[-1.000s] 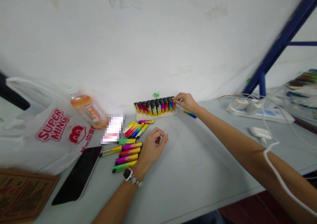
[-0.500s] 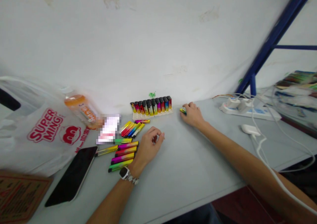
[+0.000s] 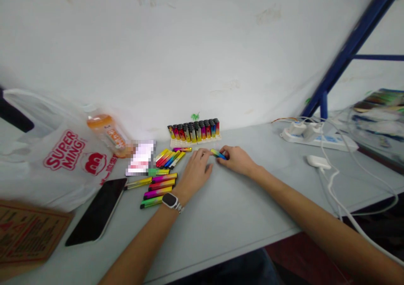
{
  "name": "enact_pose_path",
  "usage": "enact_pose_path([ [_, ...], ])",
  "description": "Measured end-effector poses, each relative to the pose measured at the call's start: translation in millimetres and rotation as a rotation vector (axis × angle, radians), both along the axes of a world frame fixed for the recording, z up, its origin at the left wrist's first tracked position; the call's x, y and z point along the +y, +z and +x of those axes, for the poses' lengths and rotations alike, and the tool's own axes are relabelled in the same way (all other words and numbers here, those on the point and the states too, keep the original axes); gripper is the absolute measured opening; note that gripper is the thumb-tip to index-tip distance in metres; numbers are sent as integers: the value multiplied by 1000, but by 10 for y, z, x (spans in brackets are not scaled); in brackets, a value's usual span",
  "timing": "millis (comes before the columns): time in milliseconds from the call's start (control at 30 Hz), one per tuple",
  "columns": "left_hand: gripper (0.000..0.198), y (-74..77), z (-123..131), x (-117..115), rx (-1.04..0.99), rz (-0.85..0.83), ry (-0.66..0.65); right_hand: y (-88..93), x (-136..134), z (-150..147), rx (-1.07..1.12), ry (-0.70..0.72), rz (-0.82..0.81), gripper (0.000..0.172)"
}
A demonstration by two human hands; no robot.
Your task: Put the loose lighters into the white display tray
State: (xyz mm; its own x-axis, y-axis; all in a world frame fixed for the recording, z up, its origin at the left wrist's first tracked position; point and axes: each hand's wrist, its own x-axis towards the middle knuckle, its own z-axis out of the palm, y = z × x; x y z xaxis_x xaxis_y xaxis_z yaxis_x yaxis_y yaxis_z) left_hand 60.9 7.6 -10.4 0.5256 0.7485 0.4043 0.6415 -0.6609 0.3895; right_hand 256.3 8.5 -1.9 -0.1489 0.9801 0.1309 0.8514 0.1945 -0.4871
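My right hand [image 3: 238, 159] pinches a lighter [image 3: 217, 154] that shades from yellow to blue, held nearly flat just above or on the table. Close to that lighter's yellow end are the fingertips of my left hand [image 3: 198, 169]; its fingers are stretched out and the thumb stands apart, and I cannot tell if they touch it. Behind both hands, a white rack [image 3: 195, 142] holds several upright lighters [image 3: 197, 131] with black tops. Left of my left hand lie several loose lighters [image 3: 159, 185] in bright gradient colours, and a purple-and-yellow lighter [image 3: 182, 149] rests before the rack.
On the left are a black phone [image 3: 96, 211], a white plastic bag [image 3: 59, 180], an orange drink bottle [image 3: 109, 133] and a cardboard box [image 3: 31, 234]. A power strip [image 3: 318, 138], a white adapter [image 3: 318, 162] and trailing cables are at the right, beside a blue metal frame [image 3: 344, 47].
My right hand has come left and nearer with the lighter, which shows more now. My left hand has moved up slightly, its fingers uncurling towards the lighter. The view has shifted slightly.
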Motion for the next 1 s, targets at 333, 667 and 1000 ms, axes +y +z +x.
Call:
enact_pose_path([
  [333, 28, -63, 47, 158, -333, -184, 53, -118, 151, -297, 642, 117, 101, 23],
  [667, 15, -15, 115, -28, -433, -297, 24, -107, 42, -559, 1036, 79, 230, 26],
  [1000, 15, 58, 63, -114, -404, -163, 2, -199, -73, -540, 949, -57, 180, 39],
])
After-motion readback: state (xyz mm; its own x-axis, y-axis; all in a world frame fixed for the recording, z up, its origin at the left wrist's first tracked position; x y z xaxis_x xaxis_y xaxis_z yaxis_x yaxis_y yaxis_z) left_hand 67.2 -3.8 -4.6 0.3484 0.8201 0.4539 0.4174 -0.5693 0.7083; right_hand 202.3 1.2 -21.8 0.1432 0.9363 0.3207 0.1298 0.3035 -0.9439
